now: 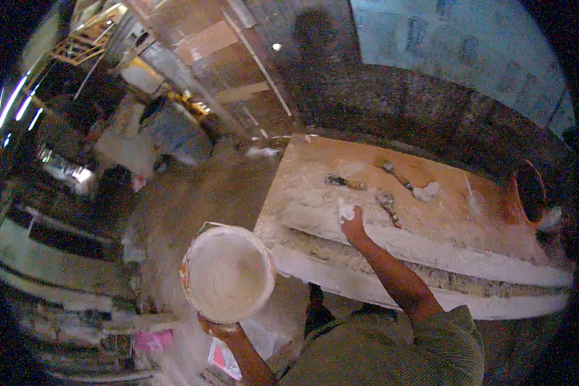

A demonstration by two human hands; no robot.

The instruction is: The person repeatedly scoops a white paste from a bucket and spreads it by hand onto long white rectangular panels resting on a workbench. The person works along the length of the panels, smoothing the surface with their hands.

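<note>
My left hand [219, 327] grips the near side of a round bucket [270, 257], holding it tilted so that its mouth faces up. Pale, smooth-looking powder or paste [228, 273] fills the inside. Over the work table [315, 151], my right hand [352, 224] is closed around a small white lump [346, 210], whose kind is too blurred to tell. Just below that hand runs a long, white-coated slab or moulding [424, 248]. Beyond it lie several white-caked hand tools, among them a dark-handled one [341, 181] and a trowel-like one [423, 191].
An orange tub [520, 202] lies at the table's right end. Boards [206, 48] lean at the back left. On the floor beside the bucket are a white and red bag [228, 360] and a pink item [153, 340]. Cluttered shelving [58, 309] stands at the left.
</note>
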